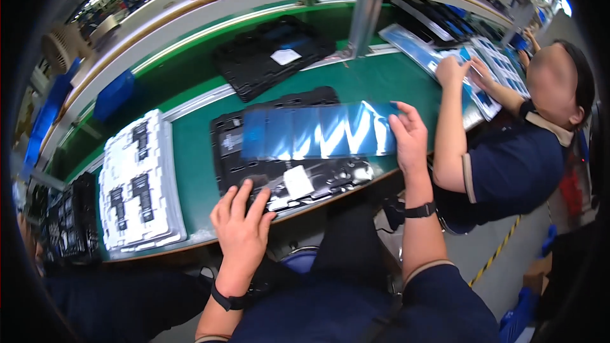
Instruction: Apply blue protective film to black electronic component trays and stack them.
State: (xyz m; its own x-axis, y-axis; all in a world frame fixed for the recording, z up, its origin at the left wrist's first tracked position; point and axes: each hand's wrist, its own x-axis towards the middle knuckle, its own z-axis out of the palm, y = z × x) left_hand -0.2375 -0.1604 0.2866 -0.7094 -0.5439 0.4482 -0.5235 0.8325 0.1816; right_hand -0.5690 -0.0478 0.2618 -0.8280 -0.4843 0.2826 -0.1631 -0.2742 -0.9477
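A long, glossy blue film sheet (pixel 298 132) stretches over a black moulded tray (pixel 229 168) in front of me. My right hand (pixel 412 140) pinches the sheet's right end between thumb and fingers. Bright reflections run across the film, and its left part lies over the tray. Fingers spread, my left hand (pixel 241 219) rests at the tray's near left edge and holds nothing. Close to its fingertips, a white label (pixel 297 182) sits on the tray's near part under clear plastic.
White trays (pixel 136 184) holding black parts are stacked at the left on the green bench (pixel 190 152). Another black tray (pixel 273 54) lies on the green conveyor behind. At the right, a co-worker (pixel 515 152) handles film over the bench. A metal post (pixel 367 13) rises behind.
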